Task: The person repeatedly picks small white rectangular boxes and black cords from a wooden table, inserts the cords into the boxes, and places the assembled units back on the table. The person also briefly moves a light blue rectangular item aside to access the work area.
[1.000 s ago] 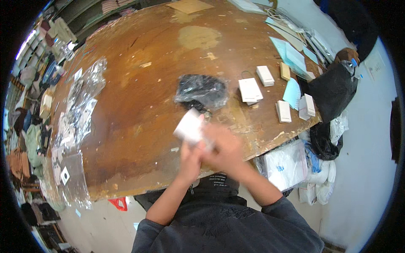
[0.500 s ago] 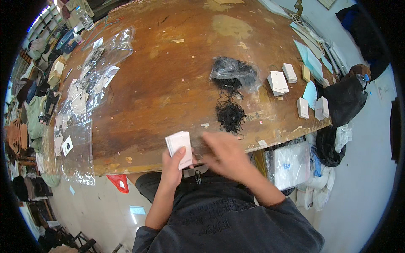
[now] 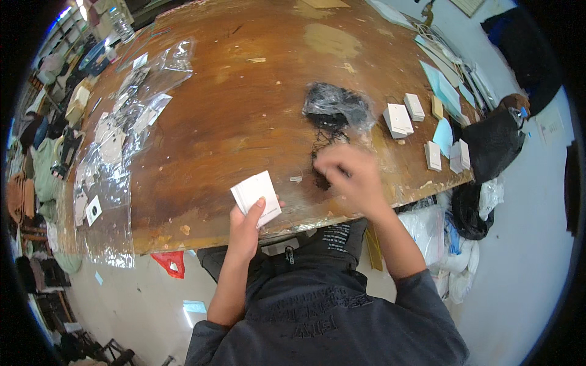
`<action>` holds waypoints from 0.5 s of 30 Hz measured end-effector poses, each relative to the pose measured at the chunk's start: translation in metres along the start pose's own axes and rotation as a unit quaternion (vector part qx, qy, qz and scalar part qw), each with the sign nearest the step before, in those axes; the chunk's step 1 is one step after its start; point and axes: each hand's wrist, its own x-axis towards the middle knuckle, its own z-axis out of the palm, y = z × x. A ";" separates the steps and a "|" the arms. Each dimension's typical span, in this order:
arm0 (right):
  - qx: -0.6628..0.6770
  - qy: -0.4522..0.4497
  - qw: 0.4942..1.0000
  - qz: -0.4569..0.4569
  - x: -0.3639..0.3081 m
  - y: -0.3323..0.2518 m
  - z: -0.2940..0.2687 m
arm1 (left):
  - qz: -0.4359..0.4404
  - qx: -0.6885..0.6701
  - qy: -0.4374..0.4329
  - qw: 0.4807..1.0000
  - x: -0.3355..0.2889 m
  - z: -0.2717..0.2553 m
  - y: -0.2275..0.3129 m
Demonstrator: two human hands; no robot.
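A stack of white hang tags is gripped in my left hand, the thumb pressed flat on the top tag and the fingers behind. It is fanned slightly and held above the table's near edge. Over the small pile of black strings is my right hand, its fingers bent and smeared by motion. Whether they pinch a string cannot be made out. Much of that pile is hidden under the hand. Just beyond it, a clear plastic bag holds more black strings.
Stacks of white tags stand on the right side of the wooden table, near light-blue sheets and a black bag. A long clear plastic sleeve with loose tags lies along the left. A red bag hangs below the near edge.
My right hand has moved away from the tags, forward and right, to the black strings. My left hand has shifted slightly up and left, turning the stack so it fans wider.
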 end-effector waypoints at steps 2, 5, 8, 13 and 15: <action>0.140 0.110 0.983 0.047 0.032 -0.002 0.000 | 0.034 -0.010 0.030 0.999 0.001 -0.006 0.007; 0.260 0.113 0.947 0.153 0.058 -0.015 0.013 | 0.082 -0.002 0.041 0.996 0.002 -0.017 0.017; 0.352 0.170 0.908 0.150 0.066 -0.024 0.019 | 0.118 0.001 0.117 0.986 0.001 -0.024 0.022; 0.310 0.235 0.915 0.108 0.059 -0.025 0.013 | 0.121 -0.018 0.108 0.987 0.002 -0.031 0.030; 0.323 0.262 0.901 0.126 0.057 -0.024 0.011 | 0.128 -0.025 0.098 0.987 0.001 -0.031 0.030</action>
